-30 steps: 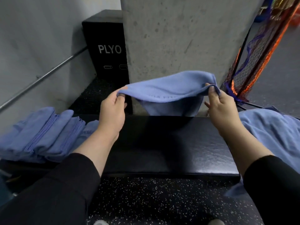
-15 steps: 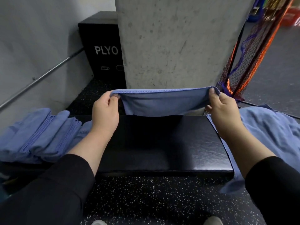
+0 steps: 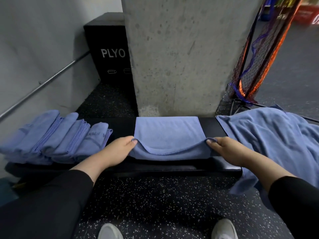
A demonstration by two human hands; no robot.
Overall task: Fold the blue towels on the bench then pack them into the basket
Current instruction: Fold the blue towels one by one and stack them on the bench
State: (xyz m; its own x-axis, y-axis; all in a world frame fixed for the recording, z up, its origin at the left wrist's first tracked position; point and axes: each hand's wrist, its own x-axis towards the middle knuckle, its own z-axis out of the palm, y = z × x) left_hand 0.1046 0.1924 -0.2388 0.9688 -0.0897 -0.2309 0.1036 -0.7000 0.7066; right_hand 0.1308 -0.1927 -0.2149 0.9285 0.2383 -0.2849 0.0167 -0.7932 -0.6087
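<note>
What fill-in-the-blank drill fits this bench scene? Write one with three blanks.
1. The towel being folded lies on the black ____.
2. Both hands, left hand and right hand, pinch the towel's ____ corners.
3. The folded towels lie to the person's ____, the unfolded pile opposite.

Missing words: bench; near; left

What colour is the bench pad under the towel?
Black and glossy; the bench pad shows best in the head view.

Long black sleeves (image 3: 57, 200) cover both arms — bare from the wrists down — and the shoes (image 3: 224, 229) look light grey, maybe white.
</note>
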